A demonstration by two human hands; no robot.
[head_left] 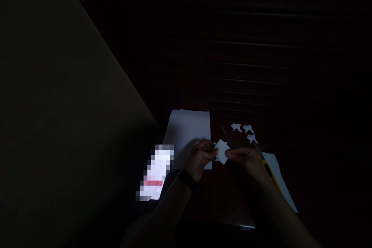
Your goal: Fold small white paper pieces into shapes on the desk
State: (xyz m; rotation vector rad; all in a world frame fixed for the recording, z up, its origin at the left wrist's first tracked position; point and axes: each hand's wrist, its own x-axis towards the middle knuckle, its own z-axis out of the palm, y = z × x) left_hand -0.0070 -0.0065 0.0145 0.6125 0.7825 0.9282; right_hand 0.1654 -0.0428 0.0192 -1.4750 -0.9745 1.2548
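A small folded piece of white paper (223,151) is pinched between my two hands over the dark table. My left hand (201,157) grips its left edge with thumb and fingers; a dark band circles that wrist. On the opposite edge, the thumb and fingers of my right hand (245,159) are closed. Several small folded paper shapes (236,127) lie beyond my right hand. A dark, slim pointed tool (225,133) lies just behind the held paper. Partly hidden by my right forearm is a yellow-handled cutter (269,170) with its blade pointing away.
White paper sheets (190,128) lie to the left, partly under my left hand. Another white sheet (283,182) is at the right. A lit, blurred-out screen (157,170) stands left of my left forearm. Dark slatted wood rises behind, a pale wall (72,104) at left. The scene is dim.
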